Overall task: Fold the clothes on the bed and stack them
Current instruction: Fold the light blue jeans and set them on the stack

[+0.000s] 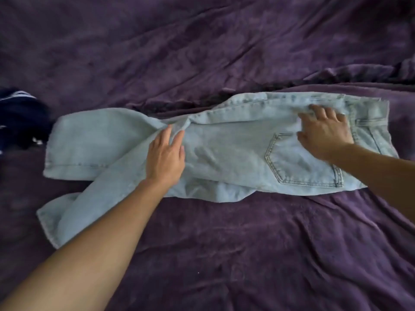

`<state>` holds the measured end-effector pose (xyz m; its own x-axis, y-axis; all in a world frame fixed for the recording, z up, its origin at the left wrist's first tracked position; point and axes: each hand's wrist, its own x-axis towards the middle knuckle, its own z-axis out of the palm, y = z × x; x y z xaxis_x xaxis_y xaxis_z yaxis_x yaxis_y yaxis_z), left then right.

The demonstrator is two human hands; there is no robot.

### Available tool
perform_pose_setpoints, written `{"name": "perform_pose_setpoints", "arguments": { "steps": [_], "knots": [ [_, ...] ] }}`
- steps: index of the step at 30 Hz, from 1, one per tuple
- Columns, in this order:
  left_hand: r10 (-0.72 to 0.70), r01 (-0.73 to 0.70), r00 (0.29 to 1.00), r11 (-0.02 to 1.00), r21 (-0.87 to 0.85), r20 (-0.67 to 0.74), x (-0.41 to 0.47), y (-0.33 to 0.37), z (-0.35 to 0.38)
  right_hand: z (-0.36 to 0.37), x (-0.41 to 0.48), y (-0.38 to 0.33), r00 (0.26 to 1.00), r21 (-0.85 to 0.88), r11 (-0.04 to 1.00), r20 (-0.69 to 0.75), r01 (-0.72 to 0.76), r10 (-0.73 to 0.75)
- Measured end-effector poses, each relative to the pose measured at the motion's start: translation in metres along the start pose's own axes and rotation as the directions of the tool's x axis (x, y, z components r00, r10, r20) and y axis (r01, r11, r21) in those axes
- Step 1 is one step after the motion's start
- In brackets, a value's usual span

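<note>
Left hand (165, 158) lies flat on the jeans (235, 153), fingers straight and close together, palm down, fingertips touching a bunched ridge of denim about mid-length. Right hand (325, 133) is palm down on the seat area, fingers spread wide and slightly bent, pressing the cloth just below the waistband (368, 108); fingertips are motion-blurred and no pinch is visible. Neither hand holds anything. Both forearms are bare, coming in from the bottom left and the right edge. The jeans are light blue and lie back side up, with the back pocket (303, 162) showing between the two hands, close to the right wrist. Their long axis runs left-right across the view, waistband at the right end, legs pointing left. The legs are not aligned: the far leg runs straight left, its hem (74, 168) near the left side, and the near leg splays down-left under the left forearm, its hem (46, 223) closer to the camera. The jeans sit at mid-frame on a wrinkled purple bedcover (247, 254). A dark navy garment with white stripes (20, 117) lies crumpled at the left edge, just beside the far leg's end.
</note>
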<state>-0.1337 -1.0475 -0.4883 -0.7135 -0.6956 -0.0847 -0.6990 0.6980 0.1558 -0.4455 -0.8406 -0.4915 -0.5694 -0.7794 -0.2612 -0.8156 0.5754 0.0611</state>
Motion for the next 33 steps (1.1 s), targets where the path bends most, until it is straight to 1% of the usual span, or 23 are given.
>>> {"name": "perform_pose_setpoints", "arguments": {
  "steps": [1, 2, 5, 7, 9, 12, 14, 15, 16, 18, 19, 20, 21, 22, 23, 25, 28, 29, 31, 33],
  "knots": [
    [-0.049, 0.049, 0.999, 0.999, -0.004, -0.001, -0.019, -0.013, -0.009, -0.008, -0.005, -0.016, 0.996, 0.054, 0.998, -0.078, 0.035, -0.031],
    [-0.096, 0.096, 0.995, 0.995, 0.006, 0.011, -0.039, -0.029, -0.016, -0.015, -0.011, -0.036, 0.99, 0.109, 0.99, -0.122, 0.09, -0.076],
    [-0.193, 0.186, 0.979, 0.977, 0.101, 0.071, -0.106, -0.084, -0.034, -0.029, -0.033, -0.11, 0.957, 0.232, 0.93, -0.124, 0.284, -0.261],
    [-0.195, 0.164, 0.97, 0.966, 0.2, 0.146, -0.151, -0.123, -0.041, -0.03, -0.044, -0.159, 0.911, 0.257, 0.875, -0.128, 0.412, -0.391],
    [-0.189, 0.112, 0.949, 0.95, 0.29, 0.251, -0.19, -0.161, -0.042, -0.029, -0.049, -0.203, 0.872, 0.247, 0.837, -0.111, 0.489, -0.477],
    [-0.207, 0.059, 0.897, 0.932, 0.358, 0.39, -0.229, -0.213, -0.036, -0.026, -0.043, -0.256, 0.866, 0.226, 0.836, -0.108, 0.5, -0.489],
    [-0.197, 0.011, 0.878, 0.92, 0.392, 0.437, -0.238, -0.247, -0.026, -0.023, -0.032, -0.285, 0.879, 0.22, 0.851, -0.141, 0.477, -0.456],
    [-0.173, -0.014, 0.881, 0.92, 0.391, 0.441, -0.238, -0.263, -0.021, -0.02, -0.026, -0.299, 0.885, 0.217, 0.858, -0.143, 0.465, -0.443],
    [-0.139, -0.032, 0.893, 0.929, 0.369, 0.427, -0.235, -0.278, -0.017, -0.016, -0.02, -0.313, 0.891, 0.204, 0.867, -0.125, 0.454, -0.436],
    [-0.052, -0.05, 0.931, 0.963, 0.266, 0.361, -0.223, -0.299, -0.014, -0.006, -0.01, -0.337, 0.909, 0.155, 0.897, -0.029, 0.415, -0.415],
    [-0.027, -0.024, 0.95, 0.987, 0.159, 0.31, -0.217, -0.306, -0.014, 0.0, -0.007, -0.346, 0.923, 0.134, 0.916, 0.027, 0.378, -0.385],
    [-0.03, 0.031, 0.966, 1.0, 0.0, 0.256, -0.21, -0.313, -0.017, 0.005, -0.006, -0.354, 0.938, 0.129, 0.934, 0.057, 0.332, -0.341],
    [-0.063, 0.105, 0.973, 0.978, -0.179, 0.224, -0.203, -0.319, -0.024, 0.009, -0.007, -0.36, 0.955, 0.14, 0.949, 0.054, 0.283, -0.293],
    [-0.12, 0.192, 0.967, 0.922, -0.337, 0.223, -0.196, -0.326, -0.033, 0.012, -0.01, -0.366, 0.969, 0.165, 0.958, 0.028, 0.236, -0.244],
    [-0.188, 0.269, 0.958, 0.849, -0.455, 0.215, -0.186, -0.333, -0.044, 0.013, -0.012, -0.37, 0.98, 0.193, 0.961, -0.005, 0.196, -0.199],
    [-0.332, 0.358, 0.93, 0.723, -0.591, 0.157, -0.158, -0.353, -0.063, 0.009, -0.014, -0.376, 0.99, 0.258, 0.955, -0.06, 0.142, -0.131],
    [-0.513, 0.434, 0.846, 0.507, -0.744, 0.144, -0.092, -0.386, -0.087, -0.012, -0.009, -0.378, 0.987, 0.357, 0.93, -0.157, 0.085, -0.03],
    [-0.555, 0.451, 0.82, 0.476, -0.755, 0.141, -0.066, -0.394, -0.092, -0.019, -0.005, -0.377, 0.982, 0.377, 0.924, -0.187, 0.064, 0.008],
    [-0.604, 0.511, 0.781, 0.47, -0.72, 0.16, -0.018, -0.404, -0.092, -0.03, 0.002, -0.372, 0.97, 0.39, 0.921, -0.225, 0.009, 0.086],
    [-0.614, 0.593, 0.751, 0.466, -0.656, 0.243, 0.011, -0.406, -0.075, -0.03, 0.001, -0.365, 0.968, 0.365, 0.93, -0.214, -0.045, 0.131]
  ]
}}
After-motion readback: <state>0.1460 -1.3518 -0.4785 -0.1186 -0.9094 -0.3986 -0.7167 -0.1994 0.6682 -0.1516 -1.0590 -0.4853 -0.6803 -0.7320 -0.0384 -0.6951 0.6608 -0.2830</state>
